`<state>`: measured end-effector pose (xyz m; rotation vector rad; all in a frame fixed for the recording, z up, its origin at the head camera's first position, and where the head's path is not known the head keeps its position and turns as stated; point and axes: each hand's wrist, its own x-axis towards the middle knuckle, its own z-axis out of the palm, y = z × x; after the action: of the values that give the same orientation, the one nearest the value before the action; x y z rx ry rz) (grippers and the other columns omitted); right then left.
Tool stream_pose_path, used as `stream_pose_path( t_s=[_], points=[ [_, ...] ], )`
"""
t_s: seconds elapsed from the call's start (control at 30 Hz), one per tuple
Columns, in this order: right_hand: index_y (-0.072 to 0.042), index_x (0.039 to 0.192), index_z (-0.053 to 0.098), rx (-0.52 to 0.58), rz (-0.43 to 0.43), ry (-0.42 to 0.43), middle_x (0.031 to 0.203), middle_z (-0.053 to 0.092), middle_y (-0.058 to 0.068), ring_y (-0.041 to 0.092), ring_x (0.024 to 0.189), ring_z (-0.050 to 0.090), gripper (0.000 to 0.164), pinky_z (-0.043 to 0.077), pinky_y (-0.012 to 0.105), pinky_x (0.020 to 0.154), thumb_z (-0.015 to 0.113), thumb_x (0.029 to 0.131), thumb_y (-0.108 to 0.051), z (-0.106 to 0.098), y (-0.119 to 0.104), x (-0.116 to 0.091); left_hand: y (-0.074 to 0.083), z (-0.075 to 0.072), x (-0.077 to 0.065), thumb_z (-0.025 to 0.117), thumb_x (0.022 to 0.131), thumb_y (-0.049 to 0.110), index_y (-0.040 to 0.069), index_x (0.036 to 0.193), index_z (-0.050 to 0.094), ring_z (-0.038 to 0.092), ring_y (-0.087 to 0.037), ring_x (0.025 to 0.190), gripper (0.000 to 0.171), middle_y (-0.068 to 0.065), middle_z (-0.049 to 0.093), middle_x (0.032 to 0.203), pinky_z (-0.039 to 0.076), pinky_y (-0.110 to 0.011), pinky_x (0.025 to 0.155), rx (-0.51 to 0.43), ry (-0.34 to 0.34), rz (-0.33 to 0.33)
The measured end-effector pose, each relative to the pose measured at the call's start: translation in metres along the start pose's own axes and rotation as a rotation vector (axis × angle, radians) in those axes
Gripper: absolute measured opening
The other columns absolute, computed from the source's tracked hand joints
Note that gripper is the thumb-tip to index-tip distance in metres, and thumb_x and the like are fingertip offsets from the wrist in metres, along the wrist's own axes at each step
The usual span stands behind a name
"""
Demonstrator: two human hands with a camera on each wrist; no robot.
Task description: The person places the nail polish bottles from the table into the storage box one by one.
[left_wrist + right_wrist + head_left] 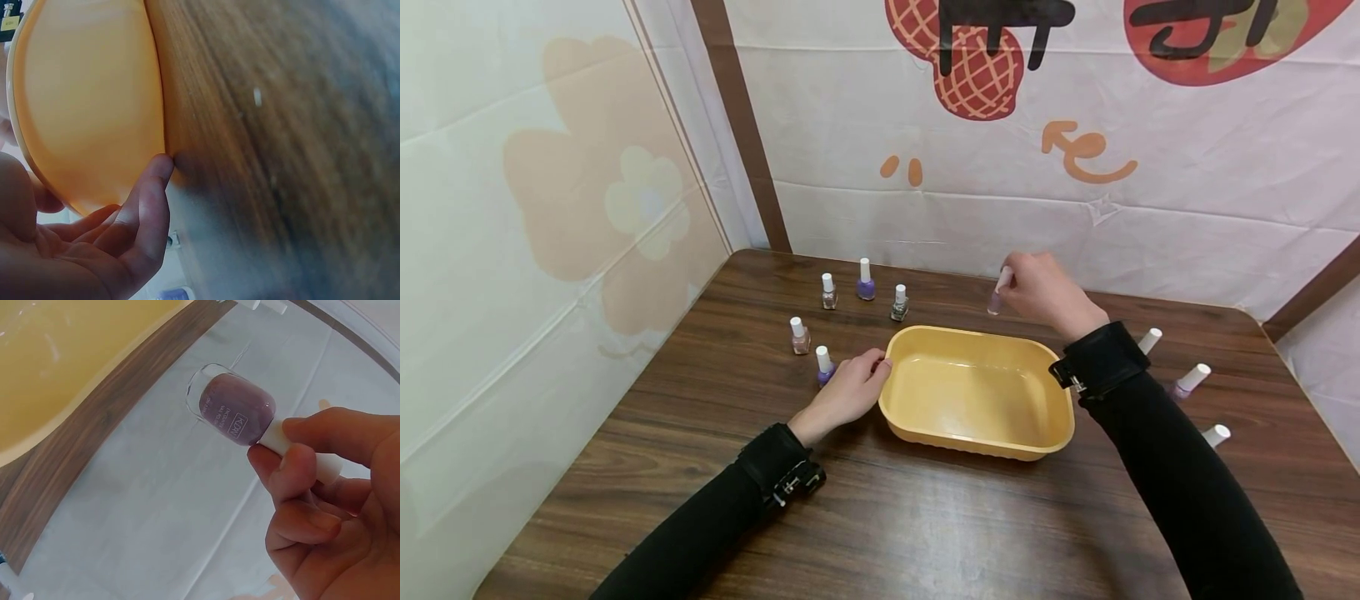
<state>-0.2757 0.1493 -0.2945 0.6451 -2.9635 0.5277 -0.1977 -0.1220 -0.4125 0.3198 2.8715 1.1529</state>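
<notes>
A yellow plastic tub (973, 392) stands on the table. My left hand (850, 387) grips its left end, thumb at the rim and fingers along the outer wall (94, 106). Beyond the tub's back right corner, my right hand (1048, 292) pinches a nail polish bottle (237, 409) by its white cap, raised off the table. This bottle holds mauve polish in clear glass and tilts, with its base toward the tub in the right wrist view. Right beside my left hand stands a purple nail polish bottle (825, 367), partly hidden by the fingers.
Left of and behind the tub stand more bottles: a pink one (801, 337), a brownish one (829, 293), a purple one (866, 282) and a dark glittery one (899, 304). Three white-capped bottles (1191, 381) are at the right, partly behind my right arm. A printed curtain (850, 217) hangs behind the table.
</notes>
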Motion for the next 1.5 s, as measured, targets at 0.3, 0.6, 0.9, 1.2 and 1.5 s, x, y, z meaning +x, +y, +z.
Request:
stream_pose_path(
  t_s=[0.3, 0.6, 0.9, 1.2, 1.5],
  points=[
    [-0.005, 0.084, 0.064, -0.010, -0.056, 0.021, 0.080, 0.071, 0.008, 0.022, 0.074, 0.062, 0.006, 0.044, 0.033, 0.065, 0.058, 0.085, -0.004, 0.004, -0.006, 0.000, 0.000, 0.000, -0.001, 0.040, 0.103, 0.028, 0.008, 0.115, 0.063, 0.057, -0.014, 0.072, 0.033, 0.000, 0.061, 0.080, 0.045, -0.027, 0.066, -0.001, -0.002, -0.002],
    [-0.007, 0.085, 0.063, 0.023, -0.081, 0.005, 0.075, 0.073, 0.000, 0.017, 0.070, 0.062, 0.007, 0.041, 0.029, 0.060, 0.057, 0.085, -0.003, 0.010, -0.016, 0.000, 0.001, -0.001, -0.001, 0.039, 0.103, 0.029, 0.008, 0.112, 0.063, 0.056, -0.014, 0.070, 0.033, -0.001, 0.060, 0.078, 0.044, -0.027, 0.063, -0.008, -0.026, -0.019],
    [-0.002, 0.089, 0.062, -0.019, -0.081, -0.032, 0.080, 0.069, 0.008, 0.020, 0.067, 0.055, 0.008, 0.041, 0.031, 0.060, 0.056, 0.085, -0.003, 0.016, -0.020, 0.004, 0.001, -0.003, -0.001, 0.037, 0.104, 0.030, 0.009, 0.110, 0.063, 0.055, -0.014, 0.070, 0.033, -0.001, 0.058, 0.077, 0.043, -0.027, 0.063, -0.003, -0.055, -0.024],
    [0.000, 0.088, 0.064, -0.054, -0.113, -0.040, 0.082, 0.066, 0.012, 0.025, 0.072, 0.058, 0.007, 0.046, 0.036, 0.067, 0.060, 0.084, -0.005, 0.023, -0.029, 0.007, 0.000, -0.003, 0.000, 0.037, 0.104, 0.031, 0.010, 0.108, 0.063, 0.056, -0.015, 0.071, 0.034, -0.001, 0.058, 0.077, 0.044, -0.027, 0.064, 0.007, -0.065, -0.027],
    [-0.007, 0.082, 0.066, 0.030, -0.155, -0.100, 0.077, 0.074, 0.000, 0.017, 0.069, 0.060, 0.012, 0.040, 0.027, 0.061, 0.055, 0.085, -0.001, 0.028, -0.037, 0.006, -0.001, -0.003, 0.000, 0.036, 0.104, 0.031, 0.010, 0.107, 0.062, 0.055, -0.015, 0.070, 0.034, -0.001, 0.057, 0.076, 0.043, -0.027, 0.063, 0.007, -0.068, -0.030]
  ],
)
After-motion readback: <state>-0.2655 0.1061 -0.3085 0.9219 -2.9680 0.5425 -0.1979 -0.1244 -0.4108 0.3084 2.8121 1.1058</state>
